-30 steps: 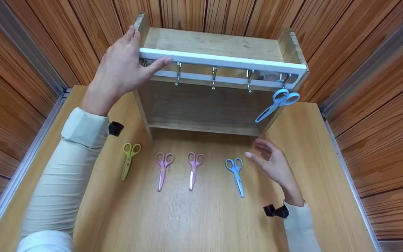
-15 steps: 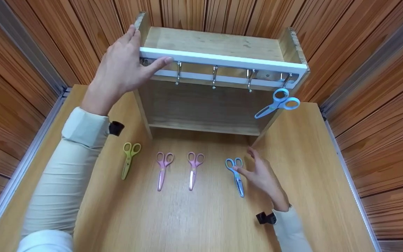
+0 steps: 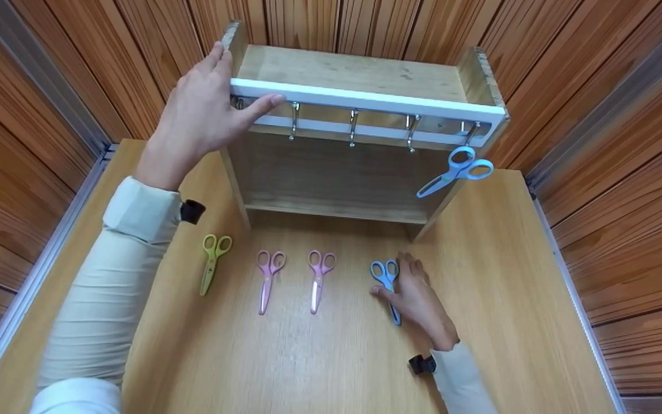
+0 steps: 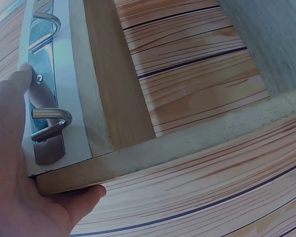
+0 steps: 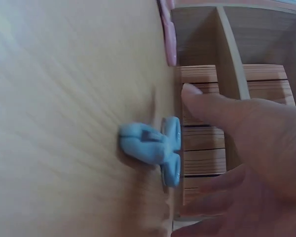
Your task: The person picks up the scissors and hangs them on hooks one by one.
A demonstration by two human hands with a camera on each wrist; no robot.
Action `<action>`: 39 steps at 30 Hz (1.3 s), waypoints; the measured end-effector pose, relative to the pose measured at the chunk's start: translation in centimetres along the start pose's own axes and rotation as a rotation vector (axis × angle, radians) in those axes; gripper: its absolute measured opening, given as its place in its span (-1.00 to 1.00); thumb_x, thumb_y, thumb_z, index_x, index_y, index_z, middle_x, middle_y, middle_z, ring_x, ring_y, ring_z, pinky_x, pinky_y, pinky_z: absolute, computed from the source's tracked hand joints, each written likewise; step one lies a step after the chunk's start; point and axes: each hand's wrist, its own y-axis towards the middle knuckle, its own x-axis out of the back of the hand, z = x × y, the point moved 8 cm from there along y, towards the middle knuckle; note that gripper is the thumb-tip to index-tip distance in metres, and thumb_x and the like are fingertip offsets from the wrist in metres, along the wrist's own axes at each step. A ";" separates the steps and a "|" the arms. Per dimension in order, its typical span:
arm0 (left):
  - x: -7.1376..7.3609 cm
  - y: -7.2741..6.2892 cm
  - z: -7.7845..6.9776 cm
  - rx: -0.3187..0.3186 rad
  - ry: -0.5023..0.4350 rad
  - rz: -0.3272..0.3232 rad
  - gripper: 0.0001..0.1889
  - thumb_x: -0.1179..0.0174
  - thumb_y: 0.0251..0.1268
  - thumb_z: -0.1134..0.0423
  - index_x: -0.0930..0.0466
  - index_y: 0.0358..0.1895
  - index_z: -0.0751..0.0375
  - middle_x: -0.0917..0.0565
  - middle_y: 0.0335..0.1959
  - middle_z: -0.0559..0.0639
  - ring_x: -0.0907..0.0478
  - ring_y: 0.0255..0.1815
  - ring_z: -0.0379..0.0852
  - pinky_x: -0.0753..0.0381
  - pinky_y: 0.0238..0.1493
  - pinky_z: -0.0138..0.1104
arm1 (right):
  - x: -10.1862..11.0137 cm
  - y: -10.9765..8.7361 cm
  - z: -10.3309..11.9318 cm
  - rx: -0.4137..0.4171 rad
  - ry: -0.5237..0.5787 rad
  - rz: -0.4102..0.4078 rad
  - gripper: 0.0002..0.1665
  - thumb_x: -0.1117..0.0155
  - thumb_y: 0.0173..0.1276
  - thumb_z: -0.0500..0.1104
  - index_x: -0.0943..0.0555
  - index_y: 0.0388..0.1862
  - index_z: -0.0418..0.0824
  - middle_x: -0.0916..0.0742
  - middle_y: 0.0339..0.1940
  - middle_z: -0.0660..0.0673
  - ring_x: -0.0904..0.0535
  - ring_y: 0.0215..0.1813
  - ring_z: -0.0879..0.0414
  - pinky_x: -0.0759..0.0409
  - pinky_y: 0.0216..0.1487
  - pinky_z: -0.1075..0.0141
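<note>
My left hand [image 3: 197, 115] grips the upper left corner of a wooden shelf [image 3: 354, 69], thumb across its white hook rail [image 3: 377, 100] and fingers along the side panel. The left wrist view has the thumb near two metal hooks [image 4: 52, 118]. My right hand [image 3: 420, 299] hovers low over light blue scissors [image 3: 384, 275] lying on the table, thumb and fingers spread on either side. In the right wrist view these scissors [image 5: 145, 145] sit apart from the thumb and fingers. Another pair of blue scissors [image 3: 458, 168] hangs from the rail's rightmost hook.
Left of the right hand lie pink scissors [image 3: 317, 279], a second pink pair [image 3: 268, 279] and yellow-green scissors [image 3: 210, 264], handles toward the shelf. Several hooks line the rail. Wood-panelled walls [image 3: 630, 172] enclose the table [image 3: 319, 362] at the back and sides.
My right hand has moved left and toward the front, from beside the shelf's right foot to over the blue scissors on the table. The hanging scissors swung slightly. My left hand stays put.
</note>
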 end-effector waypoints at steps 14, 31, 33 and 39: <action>0.0 0.0 -0.2 -0.004 -0.002 -0.010 0.22 0.06 0.33 -0.62 0.07 0.71 0.32 0.01 0.74 0.30 -0.21 0.66 0.38 -0.25 0.65 0.18 | -1.6 -0.2 0.7 0.010 -0.183 0.017 -0.11 -0.22 0.59 -0.02 -0.18 0.57 -0.62 -0.20 0.63 -0.65 0.00 0.64 -0.66 -0.09 0.51 -0.60; -0.2 0.1 -0.3 -0.002 -0.019 -0.005 0.21 0.04 0.34 -0.61 0.08 0.71 0.32 0.05 0.75 0.29 -0.12 0.70 0.36 -0.17 0.69 0.16 | -0.4 -1.0 2.5 0.146 -0.423 -0.131 -0.33 -0.20 0.45 -0.18 -0.46 0.36 -0.67 -0.56 0.37 -0.63 -0.57 0.40 -0.47 -0.80 0.00 -0.17; -0.2 0.1 -0.3 -0.008 -0.021 -0.006 0.22 0.04 0.34 -0.61 0.08 0.70 0.33 0.05 0.75 0.30 -0.12 0.70 0.37 -0.16 0.69 0.16 | -0.2 -1.1 2.9 0.187 -0.463 -0.187 -0.36 -0.23 0.40 -0.21 -0.50 0.29 -0.68 -0.63 0.28 -0.63 -0.67 0.29 -0.44 -0.84 -0.24 -0.10; -0.1 0.0 -0.1 -0.009 -0.018 -0.012 0.22 0.04 0.35 -0.61 0.08 0.70 0.36 0.04 0.74 0.32 -0.13 0.69 0.38 -0.16 0.69 0.16 | -0.1 -1.2 3.4 0.261 -0.531 -0.282 -0.45 -0.28 0.35 -0.24 -0.56 0.16 -0.67 -0.73 0.09 -0.59 -0.79 -0.13 -0.29 -0.70 -0.61 0.10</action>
